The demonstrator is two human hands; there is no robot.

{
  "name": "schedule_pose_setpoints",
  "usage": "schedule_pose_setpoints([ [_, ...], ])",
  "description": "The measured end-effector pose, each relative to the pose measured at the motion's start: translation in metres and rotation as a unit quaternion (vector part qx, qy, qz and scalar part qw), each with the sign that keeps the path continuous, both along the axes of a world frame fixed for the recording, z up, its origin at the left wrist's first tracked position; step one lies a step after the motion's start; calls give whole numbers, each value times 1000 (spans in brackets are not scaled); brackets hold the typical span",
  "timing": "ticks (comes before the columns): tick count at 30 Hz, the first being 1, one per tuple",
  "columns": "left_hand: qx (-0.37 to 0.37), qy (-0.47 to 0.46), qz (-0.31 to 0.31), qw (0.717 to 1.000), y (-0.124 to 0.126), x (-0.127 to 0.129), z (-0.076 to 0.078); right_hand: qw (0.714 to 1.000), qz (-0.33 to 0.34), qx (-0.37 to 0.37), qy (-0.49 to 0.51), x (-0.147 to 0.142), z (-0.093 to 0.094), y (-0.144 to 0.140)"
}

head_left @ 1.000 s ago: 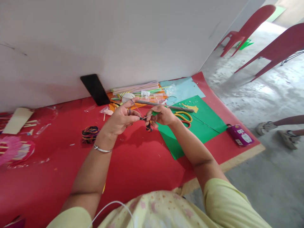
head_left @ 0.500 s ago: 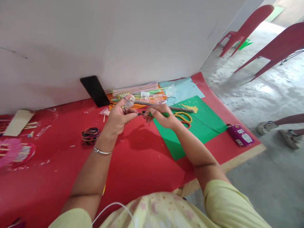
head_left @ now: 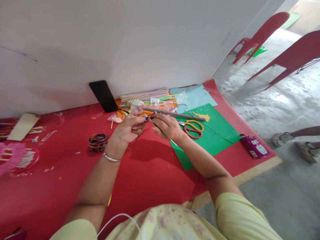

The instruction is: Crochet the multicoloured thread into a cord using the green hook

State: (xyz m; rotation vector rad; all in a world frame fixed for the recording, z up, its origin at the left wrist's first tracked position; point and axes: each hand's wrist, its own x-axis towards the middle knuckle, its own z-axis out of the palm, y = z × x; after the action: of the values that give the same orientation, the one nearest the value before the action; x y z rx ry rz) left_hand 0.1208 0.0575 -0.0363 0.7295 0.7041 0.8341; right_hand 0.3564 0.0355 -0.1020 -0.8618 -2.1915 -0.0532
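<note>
Thumb and fingers of my left hand pinch a small piece of dark multicoloured yarn work, with a strand drawn up over the index finger. My right hand is closed around a thin crochet hook. Its metal tip meets the yarn between the two hands, and its other end sticks out below my right palm. Most of the handle is hidden by the fingers. A bundle of dark, striped yarn lies on the red table cover left of my left wrist.
Scissors with yellow and red handles lie on green paper. A brown stick, drinking straws and a leaning phone are along the wall. A purple pouch sits near the right edge. Red chairs stand beyond.
My right hand has rolled over, so the hook now slants down toward me and its green handle is mostly covered. Both hands have come closer together at the yarn.
</note>
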Motion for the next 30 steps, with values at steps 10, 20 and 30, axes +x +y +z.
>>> schedule_pose_setpoints([
  [10,113,144,103,978,12,-7,-16,995,40,-88,-28,9,32,0],
  [20,96,104,-6,990,15,-19,-5,917,131,-309,216,9,60,-16],
  [30,108,60,66,990,2,5,-9,685,175,-522,476,-33,16,-5],
])
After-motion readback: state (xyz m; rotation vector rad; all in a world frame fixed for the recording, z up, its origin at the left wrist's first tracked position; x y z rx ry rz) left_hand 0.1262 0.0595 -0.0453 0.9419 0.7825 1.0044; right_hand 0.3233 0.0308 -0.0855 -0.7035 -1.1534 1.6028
